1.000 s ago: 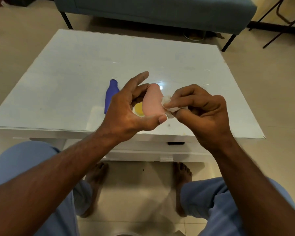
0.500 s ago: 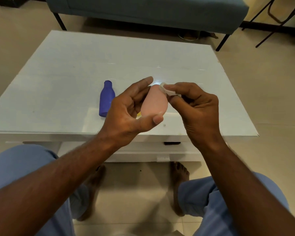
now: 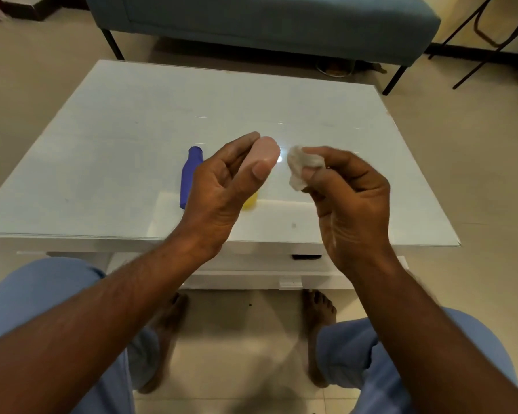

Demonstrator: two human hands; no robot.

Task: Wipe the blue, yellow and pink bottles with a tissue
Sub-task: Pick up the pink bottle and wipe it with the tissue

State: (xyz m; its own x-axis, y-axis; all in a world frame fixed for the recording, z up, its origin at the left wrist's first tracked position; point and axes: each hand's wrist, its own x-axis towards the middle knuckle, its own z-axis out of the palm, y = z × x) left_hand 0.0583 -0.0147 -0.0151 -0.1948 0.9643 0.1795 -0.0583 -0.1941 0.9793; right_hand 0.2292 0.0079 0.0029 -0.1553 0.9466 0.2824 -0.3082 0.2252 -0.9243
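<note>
My left hand (image 3: 222, 186) holds the pink bottle (image 3: 263, 150) above the table, thumb on its near side and fingers behind it. A short gap to the right, my right hand (image 3: 350, 192) pinches a crumpled white tissue (image 3: 301, 167), which does not touch the pink bottle. The blue bottle (image 3: 189, 177) lies on its side on the white table (image 3: 102, 162), neck pointing away from me, just left of my left hand. Only a small part of the yellow bottle (image 3: 250, 201) shows on the table below my left thumb; my hand hides the remainder.
The table's near edge runs just past my knees, with a drawer under it. A blue-grey sofa (image 3: 266, 22) stands beyond the far edge. Dark chair legs (image 3: 491, 31) are at the top right. My bare feet rest on the tiled floor below.
My right hand has pulled the tissue off the pink bottle and moved right, opening a gap. My left hand has turned the bottle so less of it shows.
</note>
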